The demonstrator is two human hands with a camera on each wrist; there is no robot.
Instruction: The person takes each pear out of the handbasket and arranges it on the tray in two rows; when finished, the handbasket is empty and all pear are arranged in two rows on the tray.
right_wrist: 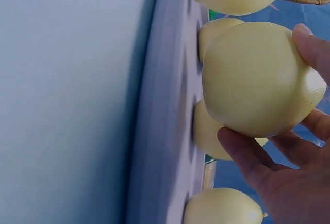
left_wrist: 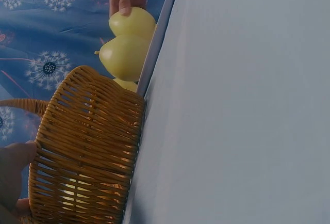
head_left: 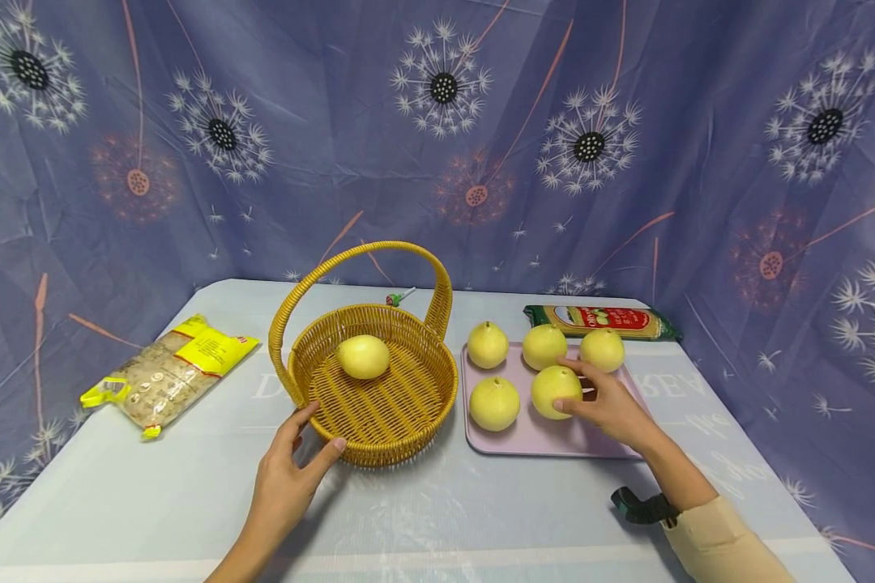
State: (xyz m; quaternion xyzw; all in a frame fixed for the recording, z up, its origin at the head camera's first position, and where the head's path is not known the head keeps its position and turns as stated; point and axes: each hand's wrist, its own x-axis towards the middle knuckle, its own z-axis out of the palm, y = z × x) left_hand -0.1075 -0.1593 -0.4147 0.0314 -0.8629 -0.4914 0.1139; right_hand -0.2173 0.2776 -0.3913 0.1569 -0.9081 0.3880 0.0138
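Observation:
A round yellow wicker basket (head_left: 386,447) with a tall arched handle stands in front of me, a pale yellow pear (head_left: 363,357) lying inside it. My left hand (head_left: 284,478) touches the basket's near-left rim, its thumb and fingers spread along the edge. On the right, my right hand (head_left: 612,409) grips a pear (head_left: 557,392) between thumb and fingers over a pink tray (head_left: 510,444). From the right wrist view, this pear (right_wrist: 260,79) looks raised off the tray. Several other pears, such as the near-left one (head_left: 494,403), sit on the tray.
At the left lies a clear and yellow food bag (head_left: 182,368). A green and red packet (head_left: 605,321) lies behind the tray, and a small lollipop (head_left: 399,298) behind the basket. A dandelion-patterned curtain (head_left: 335,162) borders the white table (head_left: 423,518).

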